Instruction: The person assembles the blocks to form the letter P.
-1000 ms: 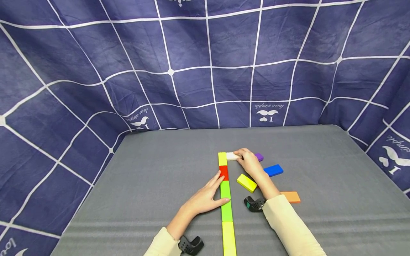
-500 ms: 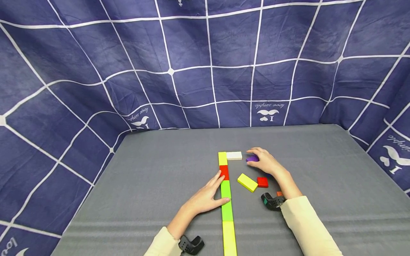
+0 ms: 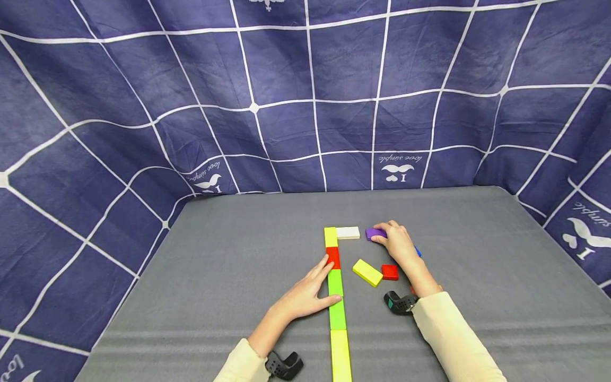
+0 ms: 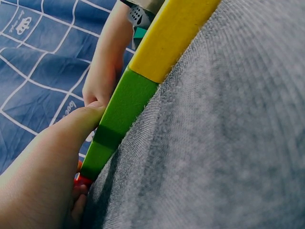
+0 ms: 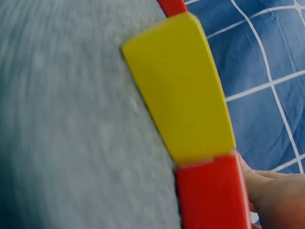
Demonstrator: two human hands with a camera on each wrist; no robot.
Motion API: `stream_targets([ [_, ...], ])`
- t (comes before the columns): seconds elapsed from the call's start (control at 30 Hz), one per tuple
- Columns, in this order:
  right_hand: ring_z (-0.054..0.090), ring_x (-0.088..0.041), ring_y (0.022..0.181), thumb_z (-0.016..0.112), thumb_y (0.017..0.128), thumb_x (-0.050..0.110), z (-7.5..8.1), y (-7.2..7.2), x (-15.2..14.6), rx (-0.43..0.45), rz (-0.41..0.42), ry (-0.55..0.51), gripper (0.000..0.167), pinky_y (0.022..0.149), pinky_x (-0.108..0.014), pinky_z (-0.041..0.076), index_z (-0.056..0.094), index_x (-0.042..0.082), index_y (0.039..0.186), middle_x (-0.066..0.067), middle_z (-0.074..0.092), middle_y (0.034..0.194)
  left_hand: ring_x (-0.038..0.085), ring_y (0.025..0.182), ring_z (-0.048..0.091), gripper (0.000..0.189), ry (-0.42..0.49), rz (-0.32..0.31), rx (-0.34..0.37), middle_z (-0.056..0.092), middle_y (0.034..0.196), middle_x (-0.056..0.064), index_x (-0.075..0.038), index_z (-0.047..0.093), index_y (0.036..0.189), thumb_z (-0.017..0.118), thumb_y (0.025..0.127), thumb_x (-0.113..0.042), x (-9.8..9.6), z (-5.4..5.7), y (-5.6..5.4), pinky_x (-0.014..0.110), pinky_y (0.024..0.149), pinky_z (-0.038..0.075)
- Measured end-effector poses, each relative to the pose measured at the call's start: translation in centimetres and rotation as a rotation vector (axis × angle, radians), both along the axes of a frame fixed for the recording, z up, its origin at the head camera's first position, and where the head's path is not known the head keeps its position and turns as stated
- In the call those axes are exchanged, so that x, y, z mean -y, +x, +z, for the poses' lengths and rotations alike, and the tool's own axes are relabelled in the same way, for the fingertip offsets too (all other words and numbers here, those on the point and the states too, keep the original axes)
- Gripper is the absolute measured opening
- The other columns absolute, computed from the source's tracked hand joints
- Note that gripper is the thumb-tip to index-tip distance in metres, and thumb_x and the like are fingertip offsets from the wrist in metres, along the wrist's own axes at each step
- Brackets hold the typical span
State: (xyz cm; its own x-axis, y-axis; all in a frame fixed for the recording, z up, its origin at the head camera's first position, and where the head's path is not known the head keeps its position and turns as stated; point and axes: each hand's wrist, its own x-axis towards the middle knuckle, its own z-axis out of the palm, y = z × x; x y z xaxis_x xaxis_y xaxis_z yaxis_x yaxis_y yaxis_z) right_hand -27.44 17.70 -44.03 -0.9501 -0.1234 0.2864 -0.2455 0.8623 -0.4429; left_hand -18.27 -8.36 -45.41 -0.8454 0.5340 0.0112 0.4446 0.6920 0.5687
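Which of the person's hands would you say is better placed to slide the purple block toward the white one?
Probably the right hand, which pinches the purple block; the left hand touches the row of blocks.

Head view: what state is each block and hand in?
Block column: straight, pieces end to end
White block: flat, beside the column's far end
Purple block: gripped, apart from white block
Right hand: pinching purple block
Left hand: fingers spread, touching column
Loose yellow block: flat, angled
Loose red block: flat
Blue block: mostly hidden
Orange-red block: mostly hidden
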Motion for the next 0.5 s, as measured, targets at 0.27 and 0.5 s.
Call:
stream_targets([
  [0.27, 0.058, -0.039, 0.083, 0.069, 0.079, 0.023, -0.3, 0.3, 1.2, -0.024, -0.08, -0.023, 0.034, 0.078, -0.048, 0.046, 0.066, -0.001, 0.103, -0.023, 0.058, 0.092, 0.019, 0.139, 0.023, 0.077, -0.005, 0.006, 0.02, 0.011, 0.154, -0.004, -0.019, 0.022, 0.146, 0.051, 0.084, -0.056, 0.0, -0.1, 0.0, 0.043, 0.106, 0.032],
  [0.5, 0.056, -0.039, 0.091, 0.065, 0.084, 0.018, -0.3, 0.5, 1.5, -0.003, -0.036, -0.011, 0.033, 0.083, -0.048, 0.045, 0.063, -0.001, 0.11, -0.022, 0.058, 0.101, 0.02, 0.139, 0.024, 0.078, 0.004, 0.005, 0.022, 0.011, 0.154, -0.003, -0.019, 0.022, 0.146, 0.052, 0.084, -0.055, -0.1, 0.1, 0.0, 0.044, 0.105, 0.032],
])
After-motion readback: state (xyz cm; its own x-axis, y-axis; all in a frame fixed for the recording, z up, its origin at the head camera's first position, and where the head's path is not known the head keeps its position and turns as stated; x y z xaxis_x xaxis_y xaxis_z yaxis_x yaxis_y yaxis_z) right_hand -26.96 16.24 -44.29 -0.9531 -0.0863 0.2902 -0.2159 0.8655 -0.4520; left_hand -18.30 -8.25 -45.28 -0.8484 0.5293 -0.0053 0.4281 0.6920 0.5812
